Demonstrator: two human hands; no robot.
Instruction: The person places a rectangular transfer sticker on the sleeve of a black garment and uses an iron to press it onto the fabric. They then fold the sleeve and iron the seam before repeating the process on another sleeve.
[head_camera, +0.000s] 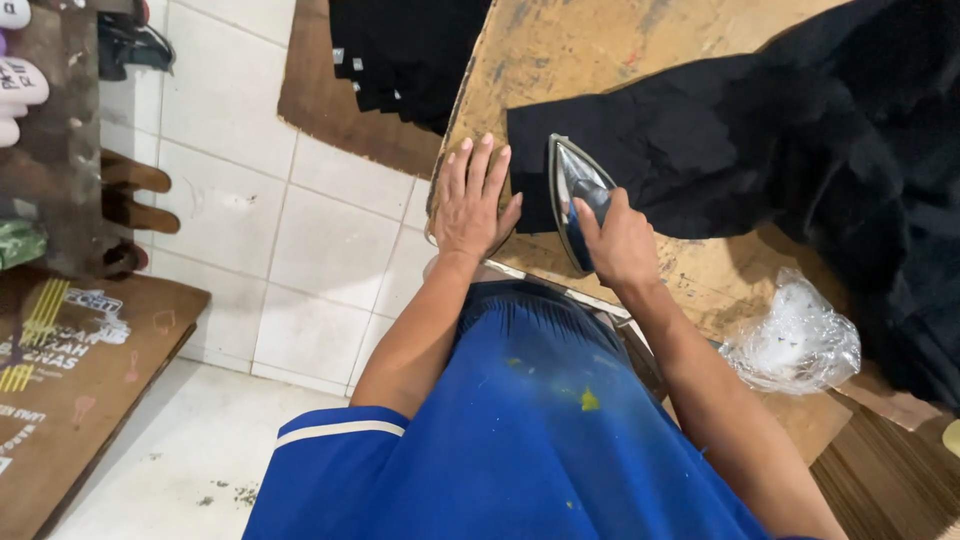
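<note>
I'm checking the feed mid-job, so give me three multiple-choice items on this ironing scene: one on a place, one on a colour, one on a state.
1. Where does the left hand rest?
A. flat on the worn board, beside the garment
B. on the plastic bag
C. on the floor tiles

2. What colour is the garment?
A. white
B. black
C. red

3. How does the right hand stand to the iron?
A. away from it
B. gripping its handle, iron at the garment's edge
C. lifting it high overhead

Answers: 1 A, palm lies spread on bare wood; 2 B, the cloth is dark throughout; 3 B, fingers wrap the handle.
</note>
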